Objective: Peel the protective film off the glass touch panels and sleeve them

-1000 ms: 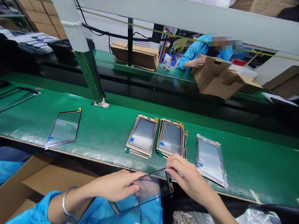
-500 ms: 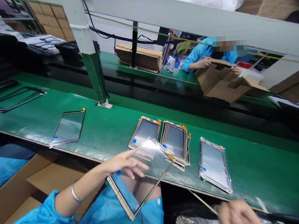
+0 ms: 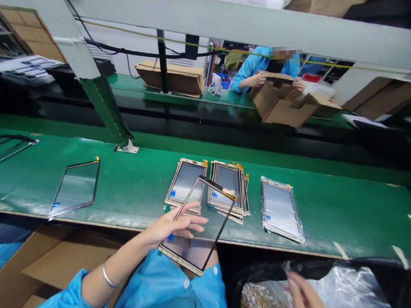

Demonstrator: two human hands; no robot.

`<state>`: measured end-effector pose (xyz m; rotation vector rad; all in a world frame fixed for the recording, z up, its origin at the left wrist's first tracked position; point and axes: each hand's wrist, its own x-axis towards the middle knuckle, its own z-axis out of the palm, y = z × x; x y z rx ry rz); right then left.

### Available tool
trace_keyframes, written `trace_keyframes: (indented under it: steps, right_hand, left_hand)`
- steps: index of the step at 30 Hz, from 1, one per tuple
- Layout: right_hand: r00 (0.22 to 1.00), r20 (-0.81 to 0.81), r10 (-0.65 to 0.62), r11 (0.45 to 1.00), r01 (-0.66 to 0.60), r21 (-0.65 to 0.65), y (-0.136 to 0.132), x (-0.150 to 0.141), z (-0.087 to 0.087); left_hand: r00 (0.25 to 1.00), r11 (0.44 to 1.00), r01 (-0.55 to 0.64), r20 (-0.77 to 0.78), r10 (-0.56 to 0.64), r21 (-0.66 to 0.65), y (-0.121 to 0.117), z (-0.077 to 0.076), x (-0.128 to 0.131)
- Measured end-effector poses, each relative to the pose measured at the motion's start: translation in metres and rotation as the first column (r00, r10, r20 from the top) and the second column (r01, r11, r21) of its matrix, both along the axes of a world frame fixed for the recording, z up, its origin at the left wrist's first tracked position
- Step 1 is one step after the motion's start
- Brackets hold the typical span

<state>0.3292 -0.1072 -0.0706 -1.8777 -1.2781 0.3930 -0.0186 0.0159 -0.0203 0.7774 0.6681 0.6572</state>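
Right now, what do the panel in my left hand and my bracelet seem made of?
The panel looks like smooth glass or clear plastic; the bench shows through. The bracelet looks like polished, silvery metal, going by its bright shine.

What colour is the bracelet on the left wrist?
The bracelet is silver; the head view shows it best.

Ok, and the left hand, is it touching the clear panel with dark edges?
Touching. The head view shows it: the left hand holds the clear panel at one long side, and nothing else supports it.
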Motion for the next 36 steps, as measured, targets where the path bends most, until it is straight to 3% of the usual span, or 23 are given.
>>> trace_keyframes:
  steps: [3,6,8,10,11,13,15,16,17,18,19,21,22,24,26,27,29,31,36]
  right_hand:
    - [0.989,0.119,0.084,0.953,-0.115,0.279,0.037,-0.044,0.02]
    - [0.912,0.277,0.301,0.866,-0.383,0.32,0.084,-0.083,0.053]
    - [0.856,0.331,0.397,0.799,-0.5,0.334,0.1,-0.094,0.07]
    - [0.885,0.295,0.36,0.788,-0.458,0.412,0.098,-0.087,0.079]
    - [0.931,0.233,0.281,0.808,-0.36,0.466,0.091,-0.077,0.078]
    - [0.999,0.028,0.022,0.848,-0.033,0.53,0.064,-0.046,0.068]
    - [0.947,-0.213,-0.241,0.841,0.313,0.441,0.026,-0.005,0.043]
    - [0.897,-0.307,-0.317,0.858,0.41,0.311,0.006,0.016,0.026]
    - [0.87,-0.363,-0.333,0.906,0.403,0.134,-0.015,0.036,0.007]
    - [0.858,-0.36,-0.366,0.918,0.396,0.01,-0.033,0.052,-0.013]
    - [0.869,-0.287,-0.403,0.915,0.378,-0.141,-0.049,0.065,-0.031]
    - [0.901,-0.107,-0.421,0.883,0.38,-0.275,-0.066,0.073,-0.058]
    - [0.914,-0.045,-0.403,0.884,0.376,-0.278,-0.067,0.068,-0.064]
    - [0.941,-0.044,-0.336,0.926,0.321,-0.201,-0.053,0.039,-0.058]
    - [0.958,-0.189,-0.216,0.973,0.194,-0.129,-0.026,-0.006,-0.034]
    - [0.946,-0.308,-0.098,0.989,0.059,-0.133,-0.011,-0.03,-0.019]
    - [0.854,-0.505,0.122,0.977,-0.194,-0.091,0.014,-0.075,0.009]
    - [0.78,-0.575,0.248,0.944,-0.329,-0.039,0.029,-0.108,0.026]
    - [0.767,-0.601,0.223,0.956,-0.294,-0.021,0.039,-0.133,0.024]
  left_hand:
    - [0.996,0.989,0.081,-0.048,-0.076,0.125,-0.011,0.003,0.009]
    - [0.987,0.97,0.126,-0.12,-0.103,0.205,-0.021,0.007,0.012]
    - [0.979,0.964,0.146,-0.173,-0.108,0.22,-0.025,0.007,0.011]
    - [0.978,0.968,0.131,-0.186,-0.091,0.215,-0.025,0.005,0.008]
    - [0.982,0.972,0.11,-0.177,-0.074,0.205,-0.024,0.003,0.007]
    - [0.989,0.987,0.04,-0.144,-0.017,0.158,-0.02,-0.001,0.004]
    - [0.995,0.998,-0.024,-0.097,0.029,0.061,-0.014,-0.005,0.003]
    - [0.998,0.999,-0.039,-0.056,0.039,0.0,-0.012,-0.006,0.003]
    - [0.999,0.997,-0.044,-0.001,0.044,-0.059,-0.01,-0.006,0.003]
    - [0.997,0.993,-0.041,0.06,0.048,-0.109,-0.009,-0.007,0.004]
    - [0.991,0.989,-0.032,0.121,0.05,-0.145,-0.008,-0.007,0.006]
    - [0.976,0.984,-0.025,0.207,0.062,-0.179,-0.007,-0.006,0.012]
    - [0.971,0.983,-0.03,0.23,0.071,-0.18,-0.007,-0.006,0.015]
    - [0.964,0.985,-0.047,0.251,0.089,-0.168,-0.008,-0.006,0.021]
    - [0.961,0.987,-0.073,0.256,0.108,-0.142,-0.01,-0.005,0.026]
    - [0.959,0.988,-0.09,0.255,0.121,-0.128,-0.011,-0.004,0.027]
    - [0.955,0.986,-0.138,0.252,0.158,-0.096,-0.013,-0.002,0.028]
    - [0.947,0.979,-0.192,0.25,0.203,-0.067,-0.017,0.0,0.026]
    - [0.921,0.959,-0.278,0.27,0.281,-0.05,-0.022,0.004,0.019]
